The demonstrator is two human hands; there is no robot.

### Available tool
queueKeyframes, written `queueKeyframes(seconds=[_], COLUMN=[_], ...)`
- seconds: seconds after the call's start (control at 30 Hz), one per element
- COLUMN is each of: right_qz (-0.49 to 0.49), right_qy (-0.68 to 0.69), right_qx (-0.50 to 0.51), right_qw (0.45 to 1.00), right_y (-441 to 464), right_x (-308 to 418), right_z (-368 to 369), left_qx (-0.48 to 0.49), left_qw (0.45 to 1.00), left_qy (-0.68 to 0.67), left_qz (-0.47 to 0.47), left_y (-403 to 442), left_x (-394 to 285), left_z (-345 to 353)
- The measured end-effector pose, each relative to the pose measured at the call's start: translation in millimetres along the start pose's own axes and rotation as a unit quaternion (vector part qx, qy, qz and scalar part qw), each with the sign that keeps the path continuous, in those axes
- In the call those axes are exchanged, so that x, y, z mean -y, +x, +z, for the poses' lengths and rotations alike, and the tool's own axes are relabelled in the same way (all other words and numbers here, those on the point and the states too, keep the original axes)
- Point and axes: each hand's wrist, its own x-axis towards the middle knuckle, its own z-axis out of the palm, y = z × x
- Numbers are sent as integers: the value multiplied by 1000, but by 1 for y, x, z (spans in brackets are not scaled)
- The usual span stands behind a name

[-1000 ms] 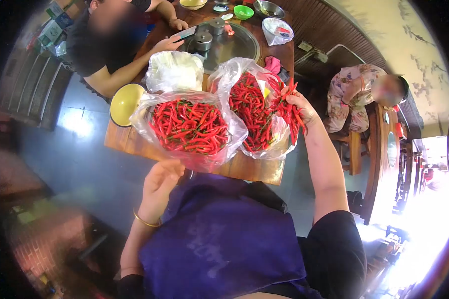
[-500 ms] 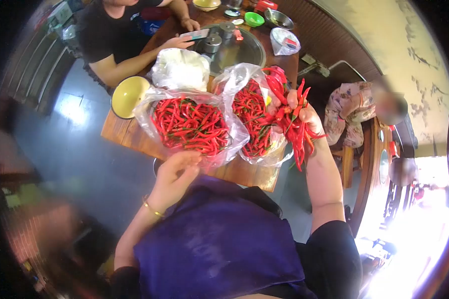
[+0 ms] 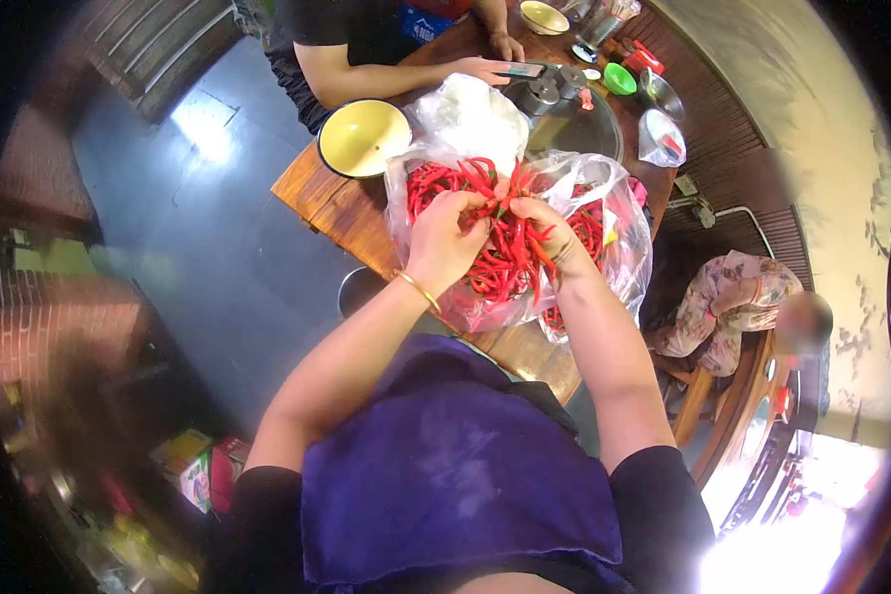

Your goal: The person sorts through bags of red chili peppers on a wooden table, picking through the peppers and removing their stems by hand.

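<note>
My right hand (image 3: 554,236) is closed around a bunch of long red chili peppers (image 3: 513,238), held over the left plastic bag (image 3: 398,193). My left hand (image 3: 447,236), with a gold bracelet at the wrist, pinches at the same bunch from the other side; its fingertips are partly hidden among the peppers. More red chilies (image 3: 431,180) fill the left bag beneath my hands. Just to the right, a second clear bag (image 3: 629,238) holds further chilies, partly covered by my right hand and forearm.
A yellow enamel bowl (image 3: 364,139) sits at the table's left corner, beside a white plastic bag (image 3: 475,119). Across the wooden table (image 3: 342,223), a person holds a phone (image 3: 520,69) near a round metal tray (image 3: 599,134). Another person (image 3: 728,307) sits at the right.
My right hand has brought the chili bunch left, from the right bag to above the left bag. My left hand has risen from the bag's edge to pinch the bunch. The view has shifted.
</note>
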Motion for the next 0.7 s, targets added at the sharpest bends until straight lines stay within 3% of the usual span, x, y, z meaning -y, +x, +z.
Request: queueKeyframes(seconds=[0.03, 0.13, 0.3, 0.43, 0.53, 0.63, 0.7], right_qz=[5, 10, 36, 40, 53, 86, 55], right_qy=[-5, -39, -82, -76, -94, -143, -228], right_qx=[2, 1, 4, 24, 24, 7, -4], right_qw=[1000, 999, 996, 996, 994, 986, 972], right_y=[5, 24, 32, 31, 24, 19, 14], right_x=[-1, -7, -3, -3, 4, 10, 9], right_z=[-3, -28, -36, -36, -32, -46, -47], left_qx=[-12, -1, 44, 40, 37, 49, 53], left_qw=[995, 994, 958, 966, 936, 947, 958], left_qy=[-71, -55, -243, -194, -253, -234, -211], left_qz=[-68, -96, -146, -168, -241, -217, -189], left_y=[3, 6, 6, 8, 6, -1, -8], left_x=[13, 40, 27, 28, 22, 35, 50], left_z=[7, 14, 15, 17, 9, 3, -1])
